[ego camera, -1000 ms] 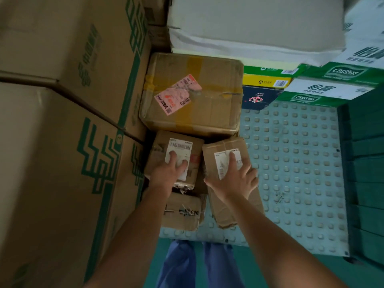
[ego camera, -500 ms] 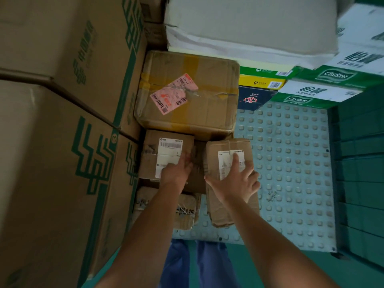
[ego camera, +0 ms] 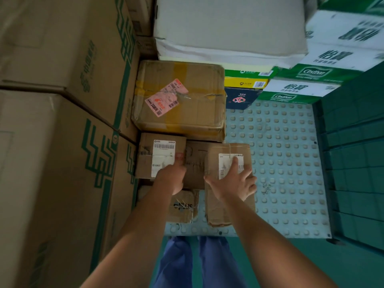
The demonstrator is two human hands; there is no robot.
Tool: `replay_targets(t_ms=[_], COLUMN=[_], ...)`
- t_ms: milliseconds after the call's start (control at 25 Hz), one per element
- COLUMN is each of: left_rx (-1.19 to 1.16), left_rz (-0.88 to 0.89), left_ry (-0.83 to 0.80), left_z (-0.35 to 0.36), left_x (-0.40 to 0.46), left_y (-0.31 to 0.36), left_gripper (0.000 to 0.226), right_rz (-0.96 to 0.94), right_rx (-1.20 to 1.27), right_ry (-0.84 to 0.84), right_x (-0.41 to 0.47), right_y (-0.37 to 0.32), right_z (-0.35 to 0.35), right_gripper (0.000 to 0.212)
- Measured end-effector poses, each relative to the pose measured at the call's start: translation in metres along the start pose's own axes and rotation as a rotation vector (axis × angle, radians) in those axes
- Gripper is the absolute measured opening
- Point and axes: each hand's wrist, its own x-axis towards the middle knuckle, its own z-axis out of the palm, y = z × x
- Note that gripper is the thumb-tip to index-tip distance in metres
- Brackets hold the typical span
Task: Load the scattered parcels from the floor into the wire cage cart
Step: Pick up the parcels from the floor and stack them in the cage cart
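The taped box with the pink label serves as landmark. Just below its left half a small parcel with a white barcode label is touched at its right edge by the left hand; the fingers seem curled over that edge, though the grip is partly hidden. Below the taped box's right corner a second parcel lies on the studded deck, and the right hand is laid flat on it, fingers spread. Between both parcels a third box is seen.
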Motion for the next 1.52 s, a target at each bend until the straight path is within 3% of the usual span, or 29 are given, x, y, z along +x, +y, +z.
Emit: replay_targets(t_ms=[80, 280, 560, 920, 1120, 1400, 1520], left_rx=[0.028, -0.106, -0.074, -0.207, -0.368, -0.380, -0.344], left_rz=[0.037, 0.022, 0.078, 0.044, -0.065, -0.158, -0.205], left_ry=[-0.005, -0.099, -0.137, -0.164, -0.224, -0.286, -0.291], left_z=[0.002, 0.021, 0.057, 0.066, 0.103, 0.162, 0.176], left_x=[-0.008, -0.020, -0.037, 0.025, 0.063, 0.081, 0.082], left_y=[0.012, 0.036, 0.052, 0.101, 0.116, 0.111, 0.103], left_gripper=[0.024, 0.033, 0.020, 0.038, 0.048, 0.029, 0.037], right_rz=[0.011, 0.094, 0.279, 0.205, 0.247, 0.471, 0.620], right_rx=[0.018, 0.075, 0.183, 0.190, 0.170, 0.307, 0.446], right_ry=[0.005, 0.025, -0.057, -0.031, -0.115, -0.288, -0.342], right_x=[-0.001, -0.006, -0.023, 0.040, 0.088, 0.102, 0.100], right_y=[0.002, 0.031, 0.080, 0.094, 0.118, 0.117, 0.114], right_z=[-0.007, -0.016, 0.020, 0.017, 0.042, 0.108, 0.135], right_gripper=[0.109, 0.109, 0.108, 0.108, 0.111, 0.119, 0.126])
